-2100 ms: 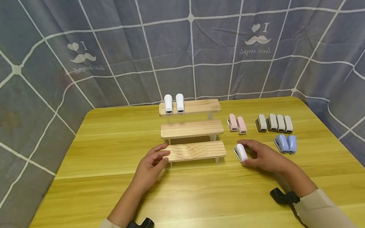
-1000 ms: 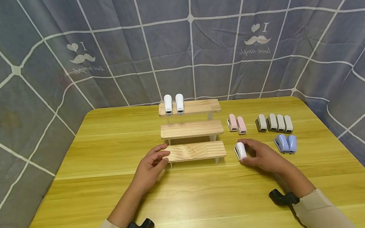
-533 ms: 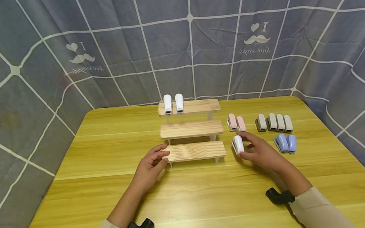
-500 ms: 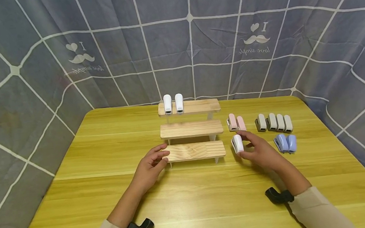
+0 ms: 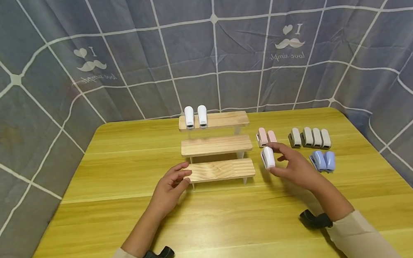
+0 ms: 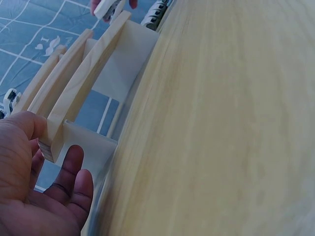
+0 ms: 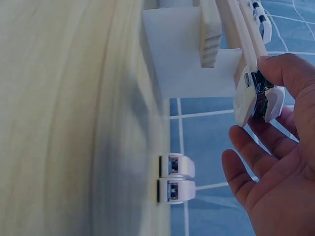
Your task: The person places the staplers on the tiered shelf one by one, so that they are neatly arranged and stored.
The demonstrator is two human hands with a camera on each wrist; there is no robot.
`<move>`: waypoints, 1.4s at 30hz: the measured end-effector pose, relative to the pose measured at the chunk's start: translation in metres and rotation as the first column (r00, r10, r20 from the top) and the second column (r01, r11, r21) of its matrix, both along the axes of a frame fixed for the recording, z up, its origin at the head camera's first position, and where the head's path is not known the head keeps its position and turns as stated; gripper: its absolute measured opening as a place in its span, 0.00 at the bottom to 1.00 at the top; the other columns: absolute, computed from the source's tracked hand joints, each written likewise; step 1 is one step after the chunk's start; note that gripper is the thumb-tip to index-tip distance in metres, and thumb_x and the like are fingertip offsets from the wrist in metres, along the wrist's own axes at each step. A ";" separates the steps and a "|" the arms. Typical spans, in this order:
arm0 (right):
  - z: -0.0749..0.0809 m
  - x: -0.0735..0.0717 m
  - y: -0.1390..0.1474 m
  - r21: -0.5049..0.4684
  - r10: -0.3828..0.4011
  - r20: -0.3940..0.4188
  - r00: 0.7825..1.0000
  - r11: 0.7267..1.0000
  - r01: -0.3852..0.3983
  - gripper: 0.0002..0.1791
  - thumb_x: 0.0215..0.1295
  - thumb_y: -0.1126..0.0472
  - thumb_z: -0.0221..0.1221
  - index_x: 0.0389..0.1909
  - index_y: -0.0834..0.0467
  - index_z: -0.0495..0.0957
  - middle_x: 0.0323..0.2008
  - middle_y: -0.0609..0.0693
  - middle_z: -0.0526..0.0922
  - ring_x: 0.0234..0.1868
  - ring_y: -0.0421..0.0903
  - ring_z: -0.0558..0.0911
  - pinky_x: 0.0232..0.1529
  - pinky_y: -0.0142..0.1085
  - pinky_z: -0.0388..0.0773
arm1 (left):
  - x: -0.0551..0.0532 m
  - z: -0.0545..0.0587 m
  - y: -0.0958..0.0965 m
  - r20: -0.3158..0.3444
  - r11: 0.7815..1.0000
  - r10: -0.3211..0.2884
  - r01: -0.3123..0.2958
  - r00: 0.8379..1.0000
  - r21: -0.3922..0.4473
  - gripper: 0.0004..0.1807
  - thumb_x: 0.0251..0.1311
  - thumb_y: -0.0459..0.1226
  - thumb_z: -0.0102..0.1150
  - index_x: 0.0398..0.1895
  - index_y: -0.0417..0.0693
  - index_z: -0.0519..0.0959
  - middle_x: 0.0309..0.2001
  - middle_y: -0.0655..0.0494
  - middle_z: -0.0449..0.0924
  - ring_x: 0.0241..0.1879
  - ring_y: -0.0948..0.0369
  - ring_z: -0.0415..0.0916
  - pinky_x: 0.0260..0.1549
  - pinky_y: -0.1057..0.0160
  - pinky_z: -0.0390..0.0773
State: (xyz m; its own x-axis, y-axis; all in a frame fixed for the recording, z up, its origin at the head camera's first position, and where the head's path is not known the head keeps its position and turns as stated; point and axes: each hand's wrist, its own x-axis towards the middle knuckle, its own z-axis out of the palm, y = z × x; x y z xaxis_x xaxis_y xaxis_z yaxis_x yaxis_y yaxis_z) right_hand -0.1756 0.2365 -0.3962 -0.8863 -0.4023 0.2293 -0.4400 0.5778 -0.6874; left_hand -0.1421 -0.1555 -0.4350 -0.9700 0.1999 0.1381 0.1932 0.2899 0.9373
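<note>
A white mini stapler [image 5: 268, 157] is pinched between the thumb and fingers of my right hand [image 5: 297, 166], raised off the table to the right of a three-tier wooden stand [image 5: 219, 171]. The right wrist view shows the same stapler [image 7: 259, 96] from its end, close to the stand's boards. My left hand [image 5: 171, 188] holds the left end of the stand's lowest board, thumb and fingers about its edge [image 6: 51, 142]. Two more white staplers, one at the left end [image 5: 189, 117] and one beside it [image 5: 202, 116], stand on the top tier.
Two pink staplers [image 5: 262, 137] lie behind my right hand. Farther right are a row of several grey staplers [image 5: 307, 136] and two blue ones [image 5: 330, 161]. A grey grid-patterned curtain [image 5: 217, 49] surrounds the wooden table [image 5: 216, 227] at the back and sides.
My right hand has lifted the white stapler off the table and moved it slightly away from me, now partly overlapping the pink staplers. The left hand has stayed at the stand.
</note>
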 end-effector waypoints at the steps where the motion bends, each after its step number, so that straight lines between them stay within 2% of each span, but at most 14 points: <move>1: 0.001 0.001 0.000 0.004 -0.001 -0.005 1.000 1.000 0.001 0.36 0.60 0.66 0.69 0.69 0.59 0.66 0.60 0.57 0.76 0.59 0.53 0.74 0.51 0.54 0.74 | 0.000 0.000 0.000 -0.001 1.000 -0.002 0.002 1.000 0.004 0.13 0.70 0.35 0.58 0.54 0.42 0.82 0.68 0.56 0.70 0.57 0.56 0.73 0.49 0.62 0.75; 8: 0.009 0.005 -0.002 0.014 -0.001 -0.027 1.000 1.000 0.001 0.37 0.61 0.66 0.68 0.70 0.61 0.65 0.60 0.58 0.75 0.57 0.52 0.74 0.52 0.53 0.73 | 0.000 0.000 0.003 0.004 1.000 -0.006 0.006 1.000 0.002 0.13 0.70 0.36 0.58 0.54 0.43 0.82 0.68 0.58 0.69 0.58 0.56 0.73 0.51 0.61 0.74; 15: 0.017 -0.001 -0.006 0.011 0.017 -0.063 0.998 1.000 -0.016 0.38 0.61 0.68 0.68 0.71 0.64 0.64 0.59 0.59 0.75 0.57 0.53 0.74 0.50 0.52 0.74 | 0.001 0.001 0.001 0.021 1.000 -0.001 0.001 1.000 0.004 0.13 0.70 0.35 0.58 0.54 0.43 0.83 0.67 0.60 0.70 0.57 0.57 0.73 0.51 0.60 0.74; 21: 0.029 -0.009 -0.016 0.002 0.038 -0.053 0.998 0.999 -0.038 0.38 0.62 0.66 0.67 0.72 0.62 0.64 0.61 0.58 0.74 0.53 0.53 0.76 0.50 0.49 0.74 | 0.002 -0.001 0.001 0.035 1.000 0.014 -0.014 0.999 -0.005 0.14 0.70 0.36 0.58 0.54 0.42 0.82 0.68 0.59 0.69 0.59 0.57 0.72 0.52 0.57 0.74; 28: 0.040 -0.018 -0.031 -0.018 0.053 -0.039 0.998 0.998 -0.053 0.37 0.61 0.66 0.68 0.71 0.62 0.65 0.58 0.57 0.76 0.49 0.52 0.77 0.47 0.43 0.76 | 0.003 -0.003 0.000 0.035 1.000 0.018 -0.018 0.999 0.002 0.14 0.70 0.35 0.58 0.55 0.41 0.81 0.68 0.57 0.68 0.58 0.55 0.73 0.52 0.58 0.74; 35: 0.050 -0.025 -0.044 -0.053 0.067 -0.095 0.993 0.996 -0.072 0.37 0.59 0.67 0.69 0.70 0.64 0.66 0.58 0.58 0.76 0.53 0.53 0.76 0.47 0.49 0.75 | 0.002 -0.001 0.000 0.020 1.000 0.005 -0.005 1.000 0.008 0.13 0.69 0.36 0.59 0.53 0.43 0.83 0.67 0.60 0.70 0.57 0.57 0.73 0.50 0.61 0.74; 42: 0.058 -0.035 -0.057 -0.062 0.078 -0.158 0.984 0.994 -0.089 0.37 0.59 0.67 0.69 0.69 0.65 0.66 0.59 0.58 0.76 0.55 0.52 0.75 0.46 0.42 0.75 | 0.000 -0.002 0.000 -0.018 1.000 0.002 -0.002 1.000 0.022 0.13 0.69 0.35 0.59 0.53 0.41 0.82 0.67 0.57 0.71 0.54 0.57 0.75 0.48 0.64 0.75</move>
State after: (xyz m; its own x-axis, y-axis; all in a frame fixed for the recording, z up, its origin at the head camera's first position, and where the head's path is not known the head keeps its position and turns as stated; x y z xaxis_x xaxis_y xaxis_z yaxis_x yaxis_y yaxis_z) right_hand -0.2107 0.1792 -0.3380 -0.8017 -0.4522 0.3907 -0.5892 0.4883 -0.6437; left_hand -0.1419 -0.1557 -0.4375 -0.9677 0.1948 0.1601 0.2098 0.2693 0.9399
